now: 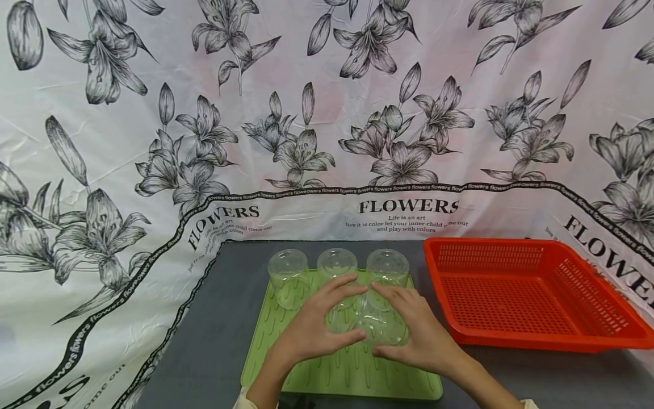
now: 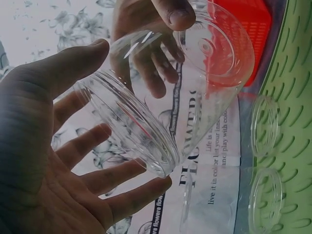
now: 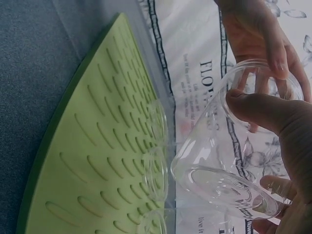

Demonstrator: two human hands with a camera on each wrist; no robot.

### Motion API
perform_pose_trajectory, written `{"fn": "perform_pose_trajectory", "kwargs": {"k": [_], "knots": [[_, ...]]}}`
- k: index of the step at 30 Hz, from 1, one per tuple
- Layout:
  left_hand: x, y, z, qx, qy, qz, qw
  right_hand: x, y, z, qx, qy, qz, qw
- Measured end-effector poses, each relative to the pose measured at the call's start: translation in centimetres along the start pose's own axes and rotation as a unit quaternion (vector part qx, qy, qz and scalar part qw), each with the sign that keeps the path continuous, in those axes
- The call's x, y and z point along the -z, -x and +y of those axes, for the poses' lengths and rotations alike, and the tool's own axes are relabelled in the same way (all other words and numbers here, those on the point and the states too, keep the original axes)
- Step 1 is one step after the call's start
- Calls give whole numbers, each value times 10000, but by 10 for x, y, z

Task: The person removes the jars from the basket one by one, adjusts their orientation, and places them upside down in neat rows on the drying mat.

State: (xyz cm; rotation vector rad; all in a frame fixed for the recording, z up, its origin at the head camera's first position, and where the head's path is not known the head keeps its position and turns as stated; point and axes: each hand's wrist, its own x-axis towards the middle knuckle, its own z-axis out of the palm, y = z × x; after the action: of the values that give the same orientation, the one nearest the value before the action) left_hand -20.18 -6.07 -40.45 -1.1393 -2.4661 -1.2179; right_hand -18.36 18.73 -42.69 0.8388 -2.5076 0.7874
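Note:
A clear jar (image 1: 382, 326) is held tilted between both hands above a green ribbed mat (image 1: 347, 378). My left hand (image 1: 318, 326) holds it at the threaded mouth (image 2: 131, 124), thumb on one side and fingers spread round the other. Nearer the base (image 3: 224, 187), my right hand (image 1: 420, 326) grips the jar between its thumb (image 3: 256, 105) and fingers. Behind the hands, three similar clear jars stand base up in a row along the mat's far part: a left one (image 1: 288, 275), a middle one (image 1: 337, 262) and a right one (image 1: 387, 264).
To the right of the mat sits a red plastic basket (image 1: 511, 336) with slotted walls. Dark grey cloth (image 1: 204, 341) covers the table. A white flower-printed sheet (image 1: 306, 221) hangs behind the table and down its left side.

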Motion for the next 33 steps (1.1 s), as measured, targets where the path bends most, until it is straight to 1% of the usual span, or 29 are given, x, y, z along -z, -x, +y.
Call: {"fn": "perform_pose_trajectory", "kwargs": {"k": [3, 9, 11, 13, 16, 18, 20, 23, 26, 29, 33], "knots": [[0, -1, -1, 41, 98, -14, 9999, 0, 0, 0, 25, 18, 14, 10000], [-2, 3, -6, 196, 392, 123, 9990, 0, 2, 0, 25, -125, 103, 9999], [-1, 5, -8, 265, 629, 165, 9975, 1, 2, 1, 10, -334, 210, 9992], [-1, 7, -11, 327, 877, 197, 9954, 3, 3, 2, -100, -610, 291, 9977], [0, 10, -14, 393, 1248, 337, 9908, 5, 4, 2, -322, -1083, 399, 9928], [1, 12, -16, 357, 1474, 460, 9874, 7, 5, 1, -529, -1329, 449, 9887], [2, 14, -18, 321, 1665, 597, 9837, 7, 5, 2, -648, -1567, 539, 9840], [4, 16, -21, 150, 1928, 756, 9782, 7, 6, 3, -724, -2013, 646, 9747], [5, 18, -23, 21, 2158, 856, 9727, 5, 7, 6, -652, -2523, 663, 9632], [5, 19, -26, -86, 2325, 929, 9681, 4, 8, 9, -619, -2995, 599, 9502], [3, 20, -28, -183, 2522, 1084, 9614, 1, 6, 10, -721, -3675, 459, 9261]]}}
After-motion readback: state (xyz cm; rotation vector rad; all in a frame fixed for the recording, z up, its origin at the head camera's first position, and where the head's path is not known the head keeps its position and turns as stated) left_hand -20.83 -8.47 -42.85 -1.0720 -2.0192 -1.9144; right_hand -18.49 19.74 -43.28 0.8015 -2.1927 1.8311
